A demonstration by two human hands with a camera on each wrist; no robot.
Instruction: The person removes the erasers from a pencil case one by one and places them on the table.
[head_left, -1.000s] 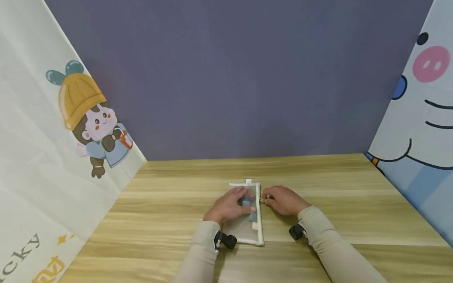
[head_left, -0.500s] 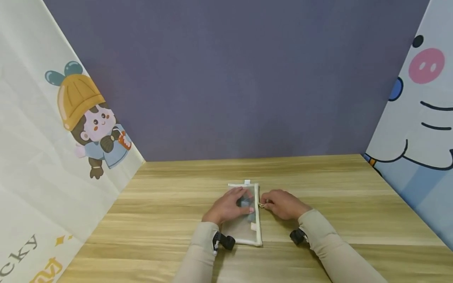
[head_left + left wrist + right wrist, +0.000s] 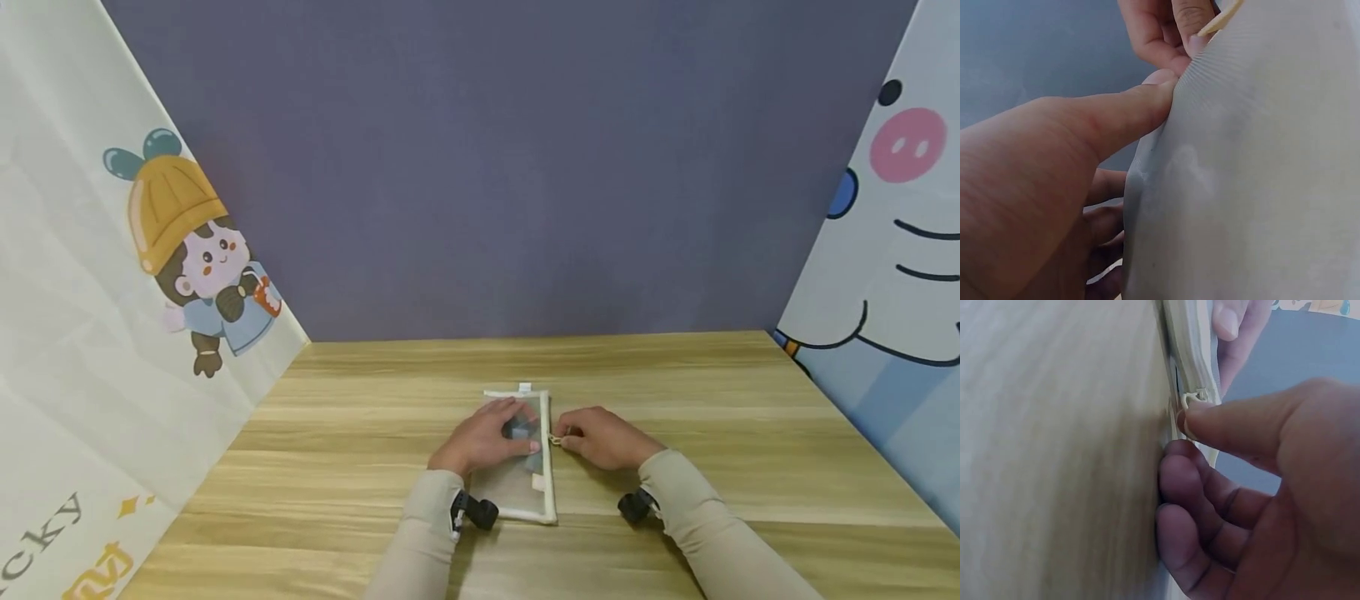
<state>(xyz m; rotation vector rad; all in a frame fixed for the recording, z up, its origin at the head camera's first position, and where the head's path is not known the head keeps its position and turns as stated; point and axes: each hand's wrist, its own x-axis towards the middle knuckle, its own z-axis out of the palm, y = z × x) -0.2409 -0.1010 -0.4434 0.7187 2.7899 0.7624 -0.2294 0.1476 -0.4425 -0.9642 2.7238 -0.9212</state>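
A see-through mesh zipper pouch (image 3: pixel 510 492) with off-white edging lies on the table, its zip along the right side. Bluish-grey patches show through the mesh, too unclear to name. My left hand (image 3: pixel 483 437) holds the pouch, the thumb on the mesh near the zip and the fingers behind the mesh in the left wrist view. At the zipped edge, my right hand (image 3: pixel 603 437) pinches the zipper pull (image 3: pixel 555 439) between thumb and index finger. The right wrist view shows the pull's pale loop (image 3: pixel 1192 399) at the thumb tip, with the other fingers curled below.
The wood-grain table (image 3: pixel 337 417) meets a grey-purple back panel (image 3: pixel 480 167). Printed side panels stand at left (image 3: pixel 67 250) and right (image 3: pixel 900 292). A small white tag (image 3: pixel 525 387) sticks out from the pouch's far edge.
My right hand has moved a little nearer to me along the pouch's right edge, with the zipper pull still pinched. The left hand and the pouch have stayed nearly in place.
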